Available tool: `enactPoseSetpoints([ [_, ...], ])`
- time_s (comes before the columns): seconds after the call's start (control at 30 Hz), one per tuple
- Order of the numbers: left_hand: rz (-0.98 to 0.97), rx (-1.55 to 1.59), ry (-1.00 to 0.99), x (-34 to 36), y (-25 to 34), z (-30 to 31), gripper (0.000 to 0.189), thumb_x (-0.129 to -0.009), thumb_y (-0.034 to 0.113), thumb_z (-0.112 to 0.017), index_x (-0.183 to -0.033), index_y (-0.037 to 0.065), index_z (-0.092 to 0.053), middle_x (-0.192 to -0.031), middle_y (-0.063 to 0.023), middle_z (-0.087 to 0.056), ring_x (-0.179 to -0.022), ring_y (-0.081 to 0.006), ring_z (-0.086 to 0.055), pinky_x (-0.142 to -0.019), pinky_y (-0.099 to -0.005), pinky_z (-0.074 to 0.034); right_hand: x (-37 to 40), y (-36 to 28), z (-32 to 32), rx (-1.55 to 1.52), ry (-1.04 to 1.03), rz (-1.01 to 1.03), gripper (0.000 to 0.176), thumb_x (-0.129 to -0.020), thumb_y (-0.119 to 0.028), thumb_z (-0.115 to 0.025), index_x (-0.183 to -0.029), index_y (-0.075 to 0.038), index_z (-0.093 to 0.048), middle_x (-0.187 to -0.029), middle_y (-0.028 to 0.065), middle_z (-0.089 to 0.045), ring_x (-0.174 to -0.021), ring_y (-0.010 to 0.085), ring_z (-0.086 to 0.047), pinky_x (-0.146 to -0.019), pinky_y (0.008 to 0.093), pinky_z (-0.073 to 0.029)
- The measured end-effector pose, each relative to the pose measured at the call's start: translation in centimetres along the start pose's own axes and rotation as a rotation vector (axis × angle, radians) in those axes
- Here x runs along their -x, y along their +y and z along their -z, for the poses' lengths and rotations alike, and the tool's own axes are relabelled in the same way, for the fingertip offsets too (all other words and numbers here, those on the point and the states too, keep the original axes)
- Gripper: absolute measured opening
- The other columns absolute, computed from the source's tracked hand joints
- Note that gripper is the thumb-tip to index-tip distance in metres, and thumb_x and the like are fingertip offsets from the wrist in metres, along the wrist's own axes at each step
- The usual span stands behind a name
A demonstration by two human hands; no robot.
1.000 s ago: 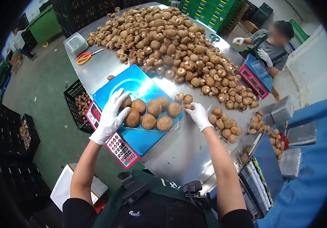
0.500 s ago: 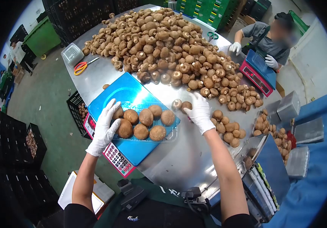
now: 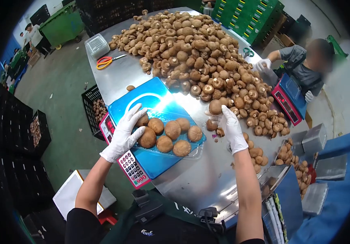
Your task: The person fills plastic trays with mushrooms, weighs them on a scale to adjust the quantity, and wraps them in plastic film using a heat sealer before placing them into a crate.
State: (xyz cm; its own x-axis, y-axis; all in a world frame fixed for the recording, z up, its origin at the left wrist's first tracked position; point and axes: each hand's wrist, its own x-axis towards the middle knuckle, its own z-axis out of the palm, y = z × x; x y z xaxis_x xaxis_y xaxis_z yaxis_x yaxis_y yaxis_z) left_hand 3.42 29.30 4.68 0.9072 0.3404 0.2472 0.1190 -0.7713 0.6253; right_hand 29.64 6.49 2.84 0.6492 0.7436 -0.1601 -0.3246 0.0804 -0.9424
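My left hand, in a white glove, lies at the left end of a clear plastic tray, fingers stretched and thumb apart beside a brown shiitake mushroom. Several large mushrooms sit caps up in that tray. Under it is a blue-topped scale with a keypad. To the right of the tray, my gloved right hand grips a shiitake mushroom between thumb and fingers, at the near edge of the big pile. Loose mushrooms lie just below this hand.
A large mushroom pile covers the far table. Orange-handled scissors and stacked clear trays lie at left. Smaller mushroom groups are at right. A co-worker stands behind a second scale.
My right hand has moved up towards the pile and now raises a mushroom cap. My left hand stays at the tray's end. The whole view has shifted slightly.
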Motion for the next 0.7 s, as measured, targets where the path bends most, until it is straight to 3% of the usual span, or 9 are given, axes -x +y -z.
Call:
enactPoseSetpoints([
  [0.03, -0.011, -0.036, -0.035, 0.1, -0.5, 0.0, 0.052, -0.088, 0.033, -0.049, -0.133, 0.009, -0.038, -0.141, -0.0162, -0.029, -0.129, -0.0316, -0.029, -0.107, -0.0392, -0.023, 0.1, -0.2, -0.3, -0.06, -0.004, -0.032, 0.043, -0.091, -0.033, -0.048, -0.113, 0.004, -0.051, -0.1, 0.0185, -0.062, -0.081, 0.0216, -0.061, -0.071, 0.029, -0.049],
  [0.13, -0.005, -0.037, -0.059, 0.0, -0.1, 0.4, 0.053, -0.087, 0.032, -0.05, -0.133, 0.009, -0.038, -0.141, -0.017, -0.029, -0.129, -0.0323, -0.029, -0.107, -0.0392, -0.023, 0.6, -0.8, -0.9, -0.153, -0.112, -0.077, 0.042, -0.09, -0.032, -0.049, -0.113, 0.004, -0.051, -0.098, 0.02, -0.063, -0.079, 0.0204, -0.06, -0.07, 0.029, -0.048],
  [0.27, -0.042, 0.003, 0.026, 0.1, 0.1, 0.4, 0.054, -0.086, 0.031, -0.052, -0.134, 0.01, -0.037, -0.141, -0.0178, -0.029, -0.131, -0.0331, -0.027, -0.107, -0.0412, -0.022, 4.4, -3.1, -4.1, 0.331, -0.107, 0.078, 0.04, -0.088, -0.03, -0.053, -0.111, 0.003, -0.05, -0.095, 0.0152, -0.063, -0.075, 0.0158, -0.06, -0.069, 0.0273, -0.048],
  [0.37, -0.065, -0.029, 0.019, -0.2, -0.1, -0.1, 0.054, -0.086, 0.032, -0.053, -0.133, 0.009, -0.038, -0.14, -0.0177, -0.03, -0.13, -0.034, -0.027, -0.107, -0.041, -0.023, 6.5, -3.0, -4.6, 0.396, -0.121, 0.023, 0.03, -0.089, -0.024, -0.055, -0.109, -0.003, -0.049, -0.095, 0.0073, -0.06, -0.079, 0.0125, -0.058, -0.074, 0.0232, -0.044],
  [0.43, -0.095, -0.104, 0.011, -0.1, -0.4, -0.6, 0.054, -0.085, 0.033, -0.053, -0.132, 0.009, -0.04, -0.138, -0.0174, -0.033, -0.129, -0.0345, -0.029, -0.106, -0.041, -0.024, 7.4, -2.9, -4.9, 0.416, -0.11, 0.03, 0.029, -0.088, -0.02, -0.057, -0.108, -0.002, -0.048, -0.096, 0.0072, -0.059, -0.082, 0.0124, -0.058, -0.076, 0.0236, -0.044],
  [0.53, -0.071, 0.025, 0.113, 0.0, 0.0, -0.8, 0.048, -0.084, 0.023, -0.056, -0.128, 0.008, -0.043, -0.134, -0.0173, -0.037, -0.127, -0.0328, -0.032, -0.105, -0.0399, -0.027, 6.8, -2.3, -5.1, 0.438, -0.11, 0.095, 0.026, -0.085, -0.013, -0.06, -0.107, -0.002, -0.05, -0.098, 0.0066, -0.057, -0.087, 0.0121, -0.055, -0.081, 0.0251, -0.044],
  [0.6, -0.028, 0.048, 0.154, 0.0, -0.1, -0.8, 0.047, -0.083, 0.02, -0.056, -0.127, 0.008, -0.044, -0.133, -0.0171, -0.039, -0.127, -0.0321, -0.033, -0.105, -0.0394, -0.027, 5.8, -2.3, -5.7, 0.669, -0.065, 0.271, 0.024, -0.085, -0.013, -0.061, -0.104, -0.002, -0.054, -0.098, 0.0049, -0.057, -0.085, 0.0111, -0.055, -0.079, 0.0247, -0.044],
  [0.7, -0.015, -0.001, 0.22, -0.2, -0.5, -1.4, 0.038, -0.081, 0.016, -0.059, -0.117, 0.008, -0.05, -0.128, -0.0157, -0.044, -0.125, -0.0318, -0.035, -0.102, -0.0394, -0.032, 3.6, -2.6, -8.3, 0.633, -0.037, 0.233, 0.023, -0.084, -0.013, -0.063, -0.102, -0.002, -0.056, -0.094, 0.003, -0.057, -0.082, 0.0098, -0.054, -0.076, 0.0232, -0.044],
])
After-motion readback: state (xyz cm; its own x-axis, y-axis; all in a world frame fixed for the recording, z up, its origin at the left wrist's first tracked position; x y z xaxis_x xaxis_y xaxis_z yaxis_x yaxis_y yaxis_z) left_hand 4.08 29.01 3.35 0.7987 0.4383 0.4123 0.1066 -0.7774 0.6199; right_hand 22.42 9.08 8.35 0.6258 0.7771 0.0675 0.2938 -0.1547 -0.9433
